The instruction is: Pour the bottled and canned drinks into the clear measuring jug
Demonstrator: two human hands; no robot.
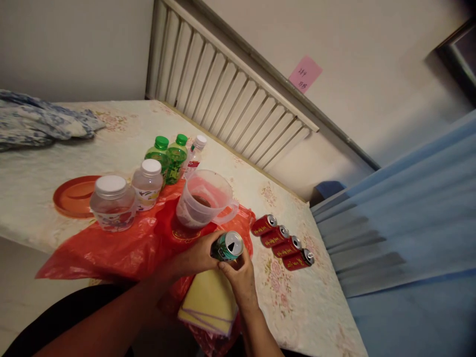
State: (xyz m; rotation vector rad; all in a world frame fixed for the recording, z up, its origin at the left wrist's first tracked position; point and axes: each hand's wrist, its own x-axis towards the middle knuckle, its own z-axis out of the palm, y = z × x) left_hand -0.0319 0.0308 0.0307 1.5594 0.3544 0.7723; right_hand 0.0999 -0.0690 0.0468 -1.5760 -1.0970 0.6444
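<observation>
A green can (226,246) with an opened silver top is between my two hands, above the red plastic bag (122,248). My left hand (203,254) wraps round its left side. My right hand (241,277) grips it from the right and below, thumb against the can. Just behind stands a clear plastic jug (197,198) with a little dark liquid in it, its handle pointing right. Under my hands lies a folded yellow cloth (210,302). Four red cans would exceed a plain pair: several red cans (285,247) stand in a row to the right.
Two lidded jars (113,206), two green-capped bottles (176,161) and a white-capped bottle (195,154) stand at the left and back. An orange lid (76,196) lies beside the jars. Bunched patterned fabric (44,121) is far left; a radiator (230,89) and blue curtain (405,213) border the table.
</observation>
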